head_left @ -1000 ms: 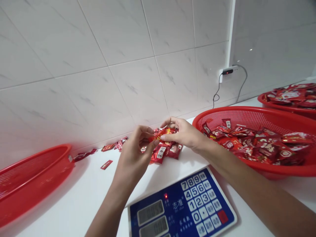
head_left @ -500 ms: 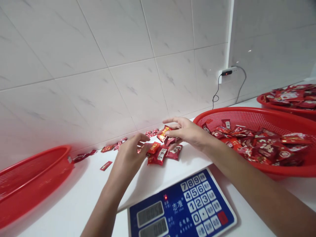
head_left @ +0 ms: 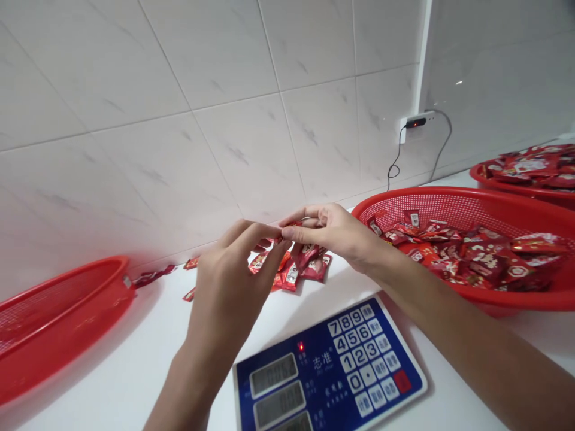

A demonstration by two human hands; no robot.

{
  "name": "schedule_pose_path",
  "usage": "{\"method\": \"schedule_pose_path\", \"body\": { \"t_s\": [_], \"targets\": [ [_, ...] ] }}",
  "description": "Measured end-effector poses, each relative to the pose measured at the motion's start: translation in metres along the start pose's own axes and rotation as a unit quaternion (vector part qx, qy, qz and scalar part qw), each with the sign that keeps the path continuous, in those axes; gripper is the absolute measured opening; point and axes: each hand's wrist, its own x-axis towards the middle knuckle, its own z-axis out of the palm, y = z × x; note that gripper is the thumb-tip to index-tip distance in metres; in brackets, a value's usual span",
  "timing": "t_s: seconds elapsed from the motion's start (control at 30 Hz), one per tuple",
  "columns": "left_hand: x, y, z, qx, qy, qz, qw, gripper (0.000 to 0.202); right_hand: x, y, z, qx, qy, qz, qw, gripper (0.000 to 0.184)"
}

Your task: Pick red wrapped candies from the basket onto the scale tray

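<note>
My left hand (head_left: 229, 287) and my right hand (head_left: 332, 230) meet fingertip to fingertip above a small pile of red candy packets (head_left: 299, 263) on the white counter (head_left: 135, 371). Both hands pinch the same small red packet (head_left: 290, 225), mostly hidden between the fingers. The pile lies just under the hands, close to the tiled wall. A blue electronic scale (head_left: 332, 371) with a keypad sits in front of the hands.
A red mesh basket (head_left: 449, 203) full of red packets stands at the right, another red basket (head_left: 521, 179) behind it. A third red basket (head_left: 58, 323) is at the left. Loose packets (head_left: 191, 263) lie along the wall. A wall socket with a cable (head_left: 415, 123) is above.
Half a second ago the hands were apart, low over the pile. Now they have risen and come together, pinching one packet between them.
</note>
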Motion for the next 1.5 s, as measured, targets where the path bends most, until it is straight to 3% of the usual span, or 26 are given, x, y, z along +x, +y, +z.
{"method": "schedule_pose_path", "body": {
  "t_s": [0.63,0.83,0.97,1.03,1.13,1.2,1.3,1.4,1.5],
  "targets": [
    [0.0,0.002,0.001,0.008,0.003,0.021,1.0,0.012,0.002,0.003,-0.003,-0.026,0.002,-0.028,0.999,0.009],
    [-0.002,-0.002,0.005,0.067,0.031,0.078,0.994,0.014,0.003,0.006,-0.001,-0.026,0.001,-0.022,0.999,0.022],
    [-0.001,-0.001,0.003,0.036,0.029,0.053,0.998,0.016,0.002,0.005,0.001,-0.027,0.002,-0.025,0.999,0.029],
    [0.0,-0.002,0.0,-0.004,0.008,0.005,1.0,0.017,0.001,0.004,0.001,-0.032,-0.007,-0.027,0.999,0.03],
    [0.004,-0.008,-0.006,-0.093,-0.071,-0.117,0.986,0.019,0.001,0.003,-0.002,-0.047,-0.022,-0.013,0.999,0.031],
    [0.007,-0.013,-0.008,-0.13,-0.12,-0.178,0.968,0.025,0.002,0.001,-0.004,-0.052,0.013,-0.021,0.998,0.031],
    [0.006,-0.019,-0.007,-0.104,-0.212,-0.177,0.955,0.035,0.003,-0.004,-0.005,-0.013,0.112,-0.048,0.992,0.019],
    [0.003,-0.02,-0.001,-0.056,-0.298,-0.145,0.942,0.037,0.002,-0.009,-0.004,0.059,0.148,-0.046,0.986,0.013],
    [0.001,-0.018,0.004,-0.041,-0.289,-0.139,0.946,0.029,0.0,-0.01,-0.004,0.107,0.141,-0.034,0.984,0.026]
  ]
}}
